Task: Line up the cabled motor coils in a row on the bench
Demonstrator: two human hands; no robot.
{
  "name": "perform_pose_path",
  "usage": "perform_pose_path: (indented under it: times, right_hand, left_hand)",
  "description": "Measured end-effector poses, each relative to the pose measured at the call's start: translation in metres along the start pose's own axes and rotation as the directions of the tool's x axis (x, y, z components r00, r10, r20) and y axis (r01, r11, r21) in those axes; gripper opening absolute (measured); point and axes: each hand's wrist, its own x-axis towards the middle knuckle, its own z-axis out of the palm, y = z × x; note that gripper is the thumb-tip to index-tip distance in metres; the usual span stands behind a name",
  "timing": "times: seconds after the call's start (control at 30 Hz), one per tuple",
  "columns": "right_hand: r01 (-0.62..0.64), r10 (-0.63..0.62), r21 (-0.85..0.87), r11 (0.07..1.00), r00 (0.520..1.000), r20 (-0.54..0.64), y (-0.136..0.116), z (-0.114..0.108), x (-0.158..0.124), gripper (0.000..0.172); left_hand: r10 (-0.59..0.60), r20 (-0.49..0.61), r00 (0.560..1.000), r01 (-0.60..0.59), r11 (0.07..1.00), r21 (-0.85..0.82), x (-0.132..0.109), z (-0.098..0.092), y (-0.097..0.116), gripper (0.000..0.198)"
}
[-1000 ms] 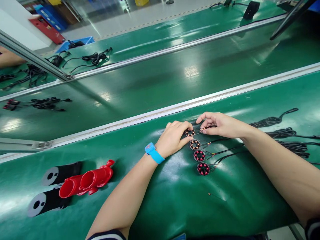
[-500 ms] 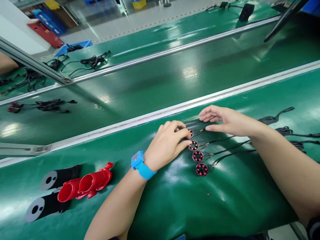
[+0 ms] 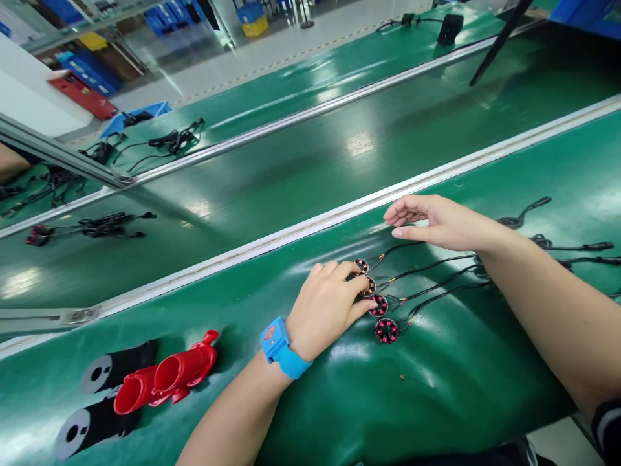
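Several small round coil parts with red windings lie in a row on the green mat; the nearest coil part is uncovered. My left hand, with a blue wristband, rests on the row, fingers curled over the middle coil parts. My right hand hovers just above the thin black wires that run from the coils, fingers stretched out and holding nothing.
Two red tubes and two black cylinders lie at the near left. Coiled black cables lie to the right. A metal rail borders the conveyor belt, which carries a cable bundle.
My right hand let go of the wire of the top coil and lifted away, fingers now spread. My left hand slid down the row toward me. The view shifted slightly.
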Motion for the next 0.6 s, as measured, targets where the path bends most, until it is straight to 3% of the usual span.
perform_pose_path:
  times: [0.17, 0.33, 0.6]
  right_hand:
    - [0.006, -0.006, 0.021, 1.000, 1.000, 0.002, 0.000, -0.001, 0.001, 0.032]
    - [0.020, -0.020, 0.034, 0.999, 1.000, -0.008, -0.001, 0.000, 0.002, 0.028]
    - [0.065, -0.065, 0.043, 0.997, 0.998, 0.003, -0.005, 0.001, 0.001, 0.028]
  left_hand:
    - [-0.005, 0.013, 1.000, 0.005, 1.000, 0.018, -0.002, 0.000, 0.000, 0.021]
    - [0.064, -0.082, 0.995, -0.067, 0.997, -0.029, -0.008, 0.000, 0.011, 0.027]
    - [0.240, 0.068, 0.968, -0.237, 0.970, -0.053, -0.017, -0.002, 0.026, 0.010]
